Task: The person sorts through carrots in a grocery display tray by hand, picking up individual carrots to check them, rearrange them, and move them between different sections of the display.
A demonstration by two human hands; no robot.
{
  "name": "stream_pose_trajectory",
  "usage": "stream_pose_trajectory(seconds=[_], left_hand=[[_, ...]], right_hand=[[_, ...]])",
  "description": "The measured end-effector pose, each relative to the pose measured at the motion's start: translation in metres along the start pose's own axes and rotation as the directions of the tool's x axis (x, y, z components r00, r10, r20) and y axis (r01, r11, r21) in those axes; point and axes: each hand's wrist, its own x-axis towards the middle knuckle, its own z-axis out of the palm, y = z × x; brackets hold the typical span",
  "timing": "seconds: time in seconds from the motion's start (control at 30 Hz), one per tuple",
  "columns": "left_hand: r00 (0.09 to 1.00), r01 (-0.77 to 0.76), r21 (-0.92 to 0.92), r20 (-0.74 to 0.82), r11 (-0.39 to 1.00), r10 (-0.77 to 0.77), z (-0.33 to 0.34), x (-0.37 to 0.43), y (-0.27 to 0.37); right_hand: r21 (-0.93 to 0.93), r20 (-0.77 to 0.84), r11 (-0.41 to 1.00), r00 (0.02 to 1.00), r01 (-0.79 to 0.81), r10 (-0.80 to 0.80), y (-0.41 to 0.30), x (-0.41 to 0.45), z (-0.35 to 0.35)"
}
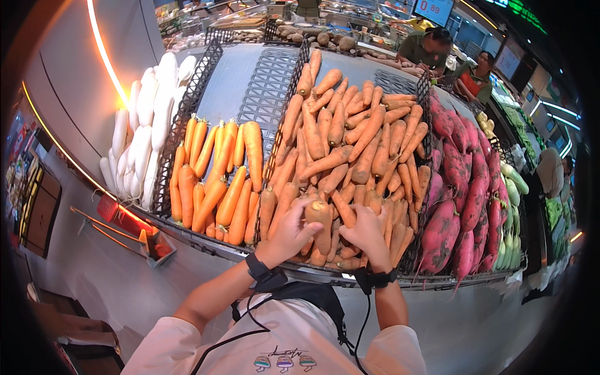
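A wide bin of loose orange carrots (365, 159) lies before me, with some soil on their skins. At its near side my left hand (291, 230) is around a thick carrot (320, 234), whose blunt top end faces up towards me. My right hand (367, 229) grips a slimmer carrot (343, 208) that tilts up to the left. The two hands are a short way apart, just above the pile. Some of the fingers are hidden behind the carrots and the palms.
Black plastic dividers (293, 89) separate the bins. Smoother bright carrots (218, 201) and white radishes (150, 108) lie left, red radishes (468, 173) and pale green radishes (508, 234) right. Two people (424, 49) stand beyond the display. A red dustpan (108, 208) is at lower left.
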Motion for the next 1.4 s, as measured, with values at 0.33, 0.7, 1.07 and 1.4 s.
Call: stream_pose_trajectory(seconds=[0.33, 0.7, 1.07, 1.4], left_hand=[[0.985, 0.173, -0.06, -0.008, 0.983, -0.174, 0.041, 0.029, -0.014], [0.96, 0.278, -0.021, -0.006, 0.96, -0.278, 0.045, 0.033, -0.036], [0.974, 0.194, -0.122, -0.099, 0.973, -0.206, 0.036, 0.023, -0.04], [0.977, 0.197, -0.055, -0.075, 0.979, -0.201, 0.04, 0.025, -0.046]], right_hand=[[0.135, -0.138, 0.982, 0.984, 0.13, -0.111, 0.019, -0.024, -0.02], [0.385, -0.192, 0.92, 0.981, 0.07, 0.006, 0.023, -0.021, -0.025], [0.373, -0.101, 0.928, 0.994, -0.007, 0.049, 0.006, -0.021, -0.022], [0.107, -0.288, 0.983, 0.951, 0.147, -0.111, 0.014, -0.037, -0.007]])
